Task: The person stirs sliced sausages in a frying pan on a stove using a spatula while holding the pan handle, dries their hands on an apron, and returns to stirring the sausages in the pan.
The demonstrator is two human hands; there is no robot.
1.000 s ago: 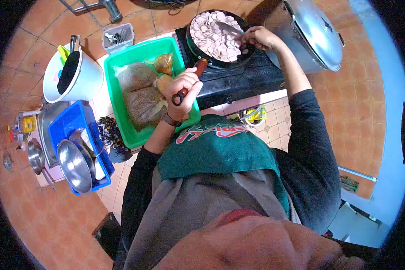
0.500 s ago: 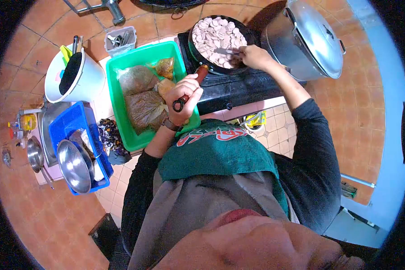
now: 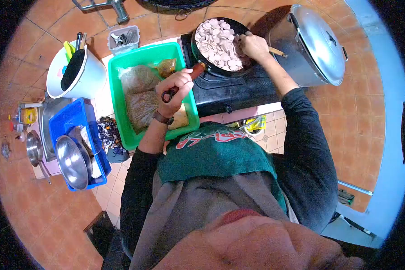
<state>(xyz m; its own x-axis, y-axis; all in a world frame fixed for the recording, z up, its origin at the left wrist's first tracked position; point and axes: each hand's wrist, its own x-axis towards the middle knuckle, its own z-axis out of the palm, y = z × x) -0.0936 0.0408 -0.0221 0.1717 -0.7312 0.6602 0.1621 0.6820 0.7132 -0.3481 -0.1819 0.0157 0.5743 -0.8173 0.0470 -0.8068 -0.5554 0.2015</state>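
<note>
Many slices point(image 3: 218, 45) fill the pan point(image 3: 239, 28), seemingly unbrowned. Our left hand point(image 3: 176, 85) clenches its handle point(image 3: 197, 70), our right hand point(image 3: 255, 47) a utensil point(image 3: 278, 52).

Both hands point(image 3: 175, 90) point(image 3: 254, 46) closed, arms forward

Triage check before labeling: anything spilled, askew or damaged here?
Only the metal bowl looks askew: it sits steeply tipped at the near side of the blue tub. I see no spill around the pan, and no obvious damage.
</note>
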